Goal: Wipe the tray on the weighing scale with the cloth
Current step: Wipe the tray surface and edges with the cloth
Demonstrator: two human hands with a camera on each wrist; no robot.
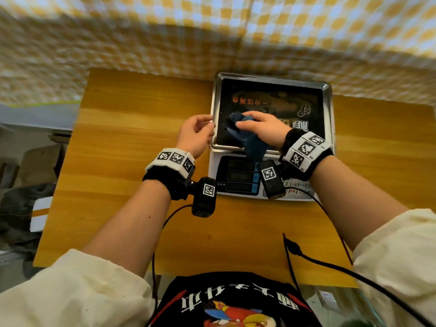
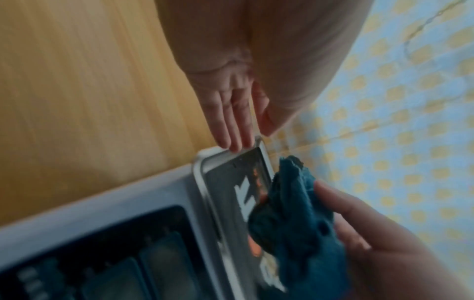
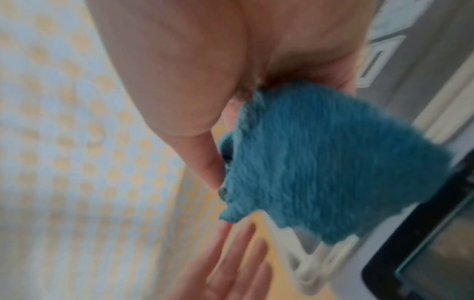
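The weighing scale (image 1: 260,178) is sitting on the wooden table (image 1: 132,161), carrying the steel tray (image 1: 271,80). The right hand (image 1: 262,129) is clutching the blue cloth (image 1: 245,135) on the tray's near-left area; the left hand (image 1: 197,133), fingers straight, is steadying its rim. Wiping is underway; next, sweeping toward the uncovered far side.

Bench (image 1: 132,142) left of scale (image 1: 213,171): I see open wood.
Tray (image 1: 271,79) far half: uncovered.
Tray near-left: my right hand (image 1: 262,131) and cloth (image 1: 247,138).
Left rim: my left hand (image 1: 195,135).

Right hand (image 3: 179,71) grips a blue cloth (image 3: 320,162); blurred left hand (image 3: 231,270) apparently lies just below.
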